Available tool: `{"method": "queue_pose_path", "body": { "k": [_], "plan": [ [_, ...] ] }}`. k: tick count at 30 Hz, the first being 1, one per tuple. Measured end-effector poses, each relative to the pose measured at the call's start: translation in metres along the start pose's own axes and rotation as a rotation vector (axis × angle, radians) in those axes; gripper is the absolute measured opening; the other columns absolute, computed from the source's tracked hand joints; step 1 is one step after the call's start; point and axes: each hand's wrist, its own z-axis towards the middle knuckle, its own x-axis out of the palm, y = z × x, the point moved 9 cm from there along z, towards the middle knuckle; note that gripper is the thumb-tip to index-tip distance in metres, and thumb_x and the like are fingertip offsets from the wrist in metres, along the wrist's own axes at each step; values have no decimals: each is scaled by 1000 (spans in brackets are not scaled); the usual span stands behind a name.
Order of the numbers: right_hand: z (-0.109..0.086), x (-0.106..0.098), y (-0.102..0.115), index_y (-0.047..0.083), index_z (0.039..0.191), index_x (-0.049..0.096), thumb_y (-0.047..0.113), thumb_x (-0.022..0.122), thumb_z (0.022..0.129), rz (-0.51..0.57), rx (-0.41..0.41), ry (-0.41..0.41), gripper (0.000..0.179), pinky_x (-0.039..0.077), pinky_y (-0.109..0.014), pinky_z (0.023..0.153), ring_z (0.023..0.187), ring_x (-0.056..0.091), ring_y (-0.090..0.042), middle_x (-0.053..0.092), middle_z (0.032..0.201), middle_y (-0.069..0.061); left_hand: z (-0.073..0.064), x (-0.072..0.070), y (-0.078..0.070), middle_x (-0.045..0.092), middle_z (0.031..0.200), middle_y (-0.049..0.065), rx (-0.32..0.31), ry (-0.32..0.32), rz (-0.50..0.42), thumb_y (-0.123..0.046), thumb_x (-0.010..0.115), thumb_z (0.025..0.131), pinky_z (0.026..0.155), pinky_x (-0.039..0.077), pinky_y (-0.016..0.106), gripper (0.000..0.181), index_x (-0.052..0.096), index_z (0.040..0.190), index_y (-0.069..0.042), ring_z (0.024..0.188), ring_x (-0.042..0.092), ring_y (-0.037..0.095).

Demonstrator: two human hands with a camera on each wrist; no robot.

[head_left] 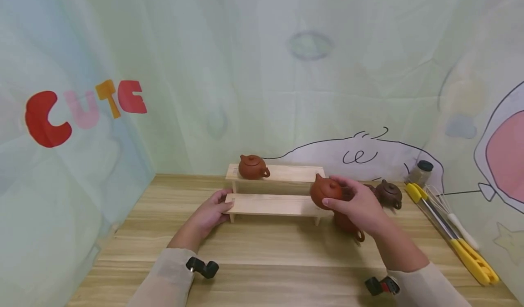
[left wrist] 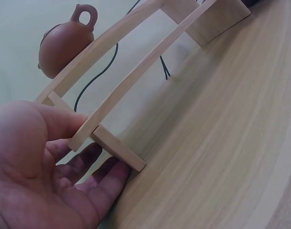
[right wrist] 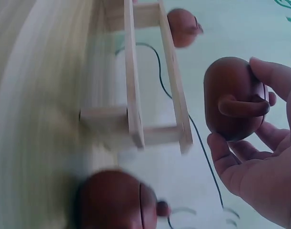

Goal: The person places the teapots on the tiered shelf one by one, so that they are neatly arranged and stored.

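Note:
A two-tier wooden shelf (head_left: 270,204) stands on the table. My left hand (head_left: 210,212) grips the left end of its lower tier, thumb on top and fingers by the leg in the left wrist view. My right hand (head_left: 364,207) holds a reddish-brown clay teapot (head_left: 324,192) by its body, spout outward in the right wrist view (right wrist: 235,98), raised near the shelf's right end. Another clay teapot (head_left: 251,167) sits on the upper tier's left part. Below my right hand, a reddish-brown teapot (head_left: 345,223) rests on the table, partly hidden.
Right of my right hand is a dark brown teapot (head_left: 390,193), with another teapot (head_left: 371,189) mostly hidden beside it. Farther right are a black-lidded jar (head_left: 420,173), a whisk (head_left: 460,227) and yellow-ended tongs (head_left: 444,227). A printed curtain (head_left: 262,93) hangs behind the table.

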Motion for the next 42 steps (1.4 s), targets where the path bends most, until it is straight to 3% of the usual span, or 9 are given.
{"method": "queue_pose_path", "body": {
  "k": [11,18,28,36,42],
  "plan": [
    [50,55,50,30,153,56,45,90,85,49,-30,76,78,64,-40,92,136,62,-34,62,152,-9,-2,-1,-1,29,173,24,0,4,0,-17,51,112,122,42,59,56,33,163,-5,147,49,40],
    [80,70,67,25,153,57,35,88,90,62,-45,117,72,63,-35,83,129,64,-32,64,147,-9,-2,1,0,29,172,25,3,5,-7,-15,50,112,123,42,60,55,32,163,-4,147,49,40],
    [108,82,77,16,162,46,33,82,95,59,-53,128,78,61,-42,100,139,58,-32,55,158,-12,0,-1,2,32,171,23,-8,7,-14,-17,51,112,124,41,60,56,32,164,-6,148,49,39],
    [112,88,80,15,157,52,33,84,93,34,-62,101,74,51,-49,116,140,56,-33,57,155,-13,-2,1,1,31,171,24,-8,9,-17,-16,50,112,124,41,60,56,32,164,-5,148,49,39],
    [110,91,81,15,157,52,34,85,92,50,-60,95,75,50,-51,118,142,56,-34,56,156,-12,-1,0,1,31,171,24,-8,9,-21,-16,50,112,124,41,60,57,31,165,-5,148,48,39]
  ]
}}
